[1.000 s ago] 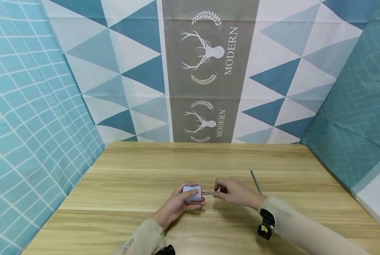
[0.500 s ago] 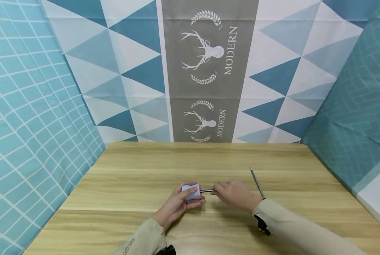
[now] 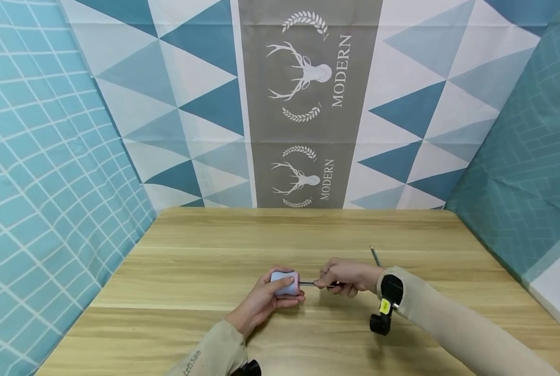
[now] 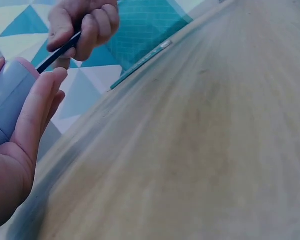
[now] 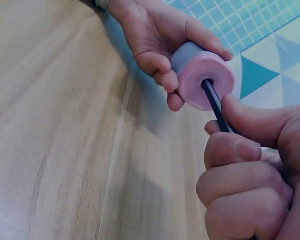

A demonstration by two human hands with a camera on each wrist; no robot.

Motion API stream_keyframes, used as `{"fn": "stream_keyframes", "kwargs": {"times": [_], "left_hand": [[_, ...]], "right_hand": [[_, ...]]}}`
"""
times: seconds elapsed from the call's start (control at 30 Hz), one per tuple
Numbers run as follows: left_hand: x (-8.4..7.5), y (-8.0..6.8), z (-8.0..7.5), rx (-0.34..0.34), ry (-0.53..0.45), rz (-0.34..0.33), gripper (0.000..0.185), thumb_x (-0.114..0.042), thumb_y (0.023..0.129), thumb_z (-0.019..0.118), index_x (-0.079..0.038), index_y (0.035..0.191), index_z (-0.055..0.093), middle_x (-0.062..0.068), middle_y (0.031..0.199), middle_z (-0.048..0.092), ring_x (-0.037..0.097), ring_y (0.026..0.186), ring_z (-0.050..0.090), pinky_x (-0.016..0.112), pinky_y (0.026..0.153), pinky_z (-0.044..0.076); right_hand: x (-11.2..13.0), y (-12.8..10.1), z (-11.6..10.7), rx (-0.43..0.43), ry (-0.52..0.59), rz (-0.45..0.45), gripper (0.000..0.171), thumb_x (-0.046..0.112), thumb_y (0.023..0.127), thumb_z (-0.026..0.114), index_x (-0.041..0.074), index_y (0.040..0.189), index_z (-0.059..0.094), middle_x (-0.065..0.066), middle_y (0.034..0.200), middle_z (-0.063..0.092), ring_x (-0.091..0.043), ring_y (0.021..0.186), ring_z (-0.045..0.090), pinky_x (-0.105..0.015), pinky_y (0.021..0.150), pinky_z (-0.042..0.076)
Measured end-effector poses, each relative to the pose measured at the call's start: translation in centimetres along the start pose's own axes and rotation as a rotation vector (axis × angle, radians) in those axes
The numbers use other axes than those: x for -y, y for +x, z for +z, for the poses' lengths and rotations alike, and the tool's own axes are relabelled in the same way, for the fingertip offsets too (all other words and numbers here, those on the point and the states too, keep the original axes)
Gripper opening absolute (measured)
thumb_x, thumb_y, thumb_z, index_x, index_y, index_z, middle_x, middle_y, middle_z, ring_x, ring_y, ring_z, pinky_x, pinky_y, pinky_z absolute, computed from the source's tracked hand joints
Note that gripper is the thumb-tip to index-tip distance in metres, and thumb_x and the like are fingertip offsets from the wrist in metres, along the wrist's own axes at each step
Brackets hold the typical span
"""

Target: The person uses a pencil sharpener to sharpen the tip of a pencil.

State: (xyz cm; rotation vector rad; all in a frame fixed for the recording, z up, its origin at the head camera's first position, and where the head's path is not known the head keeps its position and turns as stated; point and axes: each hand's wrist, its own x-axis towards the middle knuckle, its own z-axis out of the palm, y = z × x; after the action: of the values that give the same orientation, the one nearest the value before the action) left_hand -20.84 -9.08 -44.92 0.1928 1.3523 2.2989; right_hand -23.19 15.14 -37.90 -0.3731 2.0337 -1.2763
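Note:
My left hand [image 3: 256, 303] grips a light-blue barrel-shaped pencil sharpener [image 3: 282, 283] above the table. Its pink end [image 5: 190, 85] has a round hole in the middle and faces right. A dark pencil [image 5: 215, 107] stands with one end in that hole. My right hand [image 3: 347, 275] pinches this pencil [image 3: 307, 284] between thumb and curled index finger, a short way from the sharpener. In the left wrist view the pencil [image 4: 57, 52] runs straight between the two hands. Its tip inside the sharpener is hidden.
A green pencil [image 3: 376, 256] lies on the wooden table [image 3: 204, 250] beyond my right wrist, partly covered by it in the head view. Patterned cloth [image 3: 303, 104] hangs behind the table. A white surface [image 3: 557, 292] adjoins the right edge.
My right hand has turned about the pencil's length twice over, and its fingers now curl beneath the pencil. The left hand keeps the sharpener nearly still.

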Motion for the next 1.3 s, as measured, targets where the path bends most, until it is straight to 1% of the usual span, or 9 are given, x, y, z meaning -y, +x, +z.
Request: {"fn": "stream_keyframes", "kwargs": {"times": [0.17, 0.27, 0.4, 0.47, 0.57, 0.73, 0.9, 1.17, 1.3], "left_hand": [[-0.1, 0.1, -0.1, -0.029, 0.018, 0.013, 0.031, -0.01, 0.098, 0.063, -0.004, 0.126, 0.052, 0.024, 0.104, 0.062, 0.03, 0.083, 0.073, 0.038, 0.081, 0.061], [-0.2, 0.1, -0.3, -0.039, -0.002, 0.01, 0.035, -0.011, 0.099, 0.061, -0.002, 0.13, 0.048, 0.024, 0.108, 0.059, 0.031, 0.085, 0.073, 0.039, 0.083, 0.06], [-0.2, 0.1, -0.2, -0.026, -0.045, 0.006, 0.037, -0.012, 0.1, 0.059, -0.003, 0.132, 0.043, 0.023, 0.11, 0.058, 0.03, 0.087, 0.073, 0.039, 0.085, 0.06], [-0.3, 0.2, -0.2, -0.02, -0.057, 0.008, 0.035, -0.013, 0.101, 0.057, -0.004, 0.131, 0.042, 0.022, 0.11, 0.06, 0.029, 0.087, 0.073, 0.037, 0.084, 0.06], [-0.5, 0.2, -0.1, -0.005, -0.061, 0.013, 0.036, -0.014, 0.102, 0.056, -0.004, 0.133, 0.04, 0.021, 0.108, 0.061, 0.028, 0.088, 0.073, 0.036, 0.084, 0.06], [-0.4, 0.0, 0.1, 0.012, -0.086, 0.007, 0.037, -0.014, 0.104, 0.053, -0.003, 0.135, 0.037, 0.02, 0.108, 0.06, 0.028, 0.09, 0.072, 0.035, 0.084, 0.06], [0.0, -0.2, 0.3, -0.003, -0.09, -0.013, 0.031, -0.012, 0.103, 0.055, -0.006, 0.129, 0.04, 0.024, 0.106, 0.058, 0.03, 0.089, 0.072, 0.036, 0.084, 0.06], [0.2, 0.0, 0.3, -0.018, -0.013, -0.001, 0.029, -0.01, 0.099, 0.06, -0.005, 0.125, 0.047, 0.027, 0.104, 0.06, 0.03, 0.084, 0.073, 0.037, 0.082, 0.06], [0.2, 0.1, 0.1, 0.009, 0.05, 0.006, 0.025, -0.01, 0.098, 0.062, -0.006, 0.121, 0.053, 0.024, 0.098, 0.066, 0.029, 0.081, 0.074, 0.04, 0.08, 0.061]], "right_hand": [[-0.4, 0.2, 0.1, -0.088, -0.185, -0.208, 0.023, 0.018, 0.094, 0.069, 0.011, 0.076, 0.056, 0.001, 0.055, 0.045, -0.006, 0.043, 0.028, -0.021, 0.039, 0.022], [-0.8, 0.0, 0.4, -0.214, -0.636, -0.581, 0.011, 0.012, 0.091, 0.072, 0.011, 0.088, 0.062, 0.003, 0.067, 0.06, -0.002, 0.052, 0.048, -0.018, 0.044, 0.041], [-1.2, -0.7, 0.2, -0.522, -1.417, -1.102, 0.02, 0.006, 0.105, 0.047, 0.01, 0.093, 0.062, 0.003, 0.078, 0.061, -0.005, 0.06, 0.055, -0.016, 0.05, 0.048], [-1.4, -0.9, 0.1, -0.666, -1.655, -1.222, 0.035, 0.007, 0.11, 0.029, 0.009, 0.097, 0.062, 0.001, 0.08, 0.059, -0.01, 0.06, 0.054, -0.018, 0.048, 0.048], [-1.5, -0.8, 0.0, -0.752, -1.767, -1.243, 0.043, 0.007, 0.11, 0.02, 0.01, 0.099, 0.062, -0.002, 0.083, 0.058, -0.013, 0.061, 0.053, -0.02, 0.047, 0.047], [-1.5, 0.1, 0.5, -0.796, -1.668, -1.272, 0.041, 0.013, 0.111, 0.025, 0.012, 0.086, 0.058, 0.002, 0.074, 0.059, -0.008, 0.052, 0.049, -0.016, 0.042, 0.041], [-2.0, 0.6, 1.6, -0.726, -1.296, -1.143, 0.029, 0.019, 0.098, 0.062, 0.016, 0.071, 0.05, 0.011, 0.056, 0.045, 0.004, 0.046, 0.026, -0.009, 0.039, 0.018], [-1.2, 0.2, 1.6, -0.28, -0.306, -0.337, 0.04, 0.016, 0.088, 0.075, 0.014, 0.064, 0.044, 0.007, 0.053, 0.039, -0.004, 0.046, 0.027, -0.02, 0.043, 0.021], [-0.9, 0.6, 0.6, -0.115, 0.005, 0.015, 0.042, 0.02, 0.088, 0.073, 0.014, 0.063, 0.04, 0.002, 0.051, 0.033, -0.01, 0.044, 0.018, -0.022, 0.041, 0.012]]}}
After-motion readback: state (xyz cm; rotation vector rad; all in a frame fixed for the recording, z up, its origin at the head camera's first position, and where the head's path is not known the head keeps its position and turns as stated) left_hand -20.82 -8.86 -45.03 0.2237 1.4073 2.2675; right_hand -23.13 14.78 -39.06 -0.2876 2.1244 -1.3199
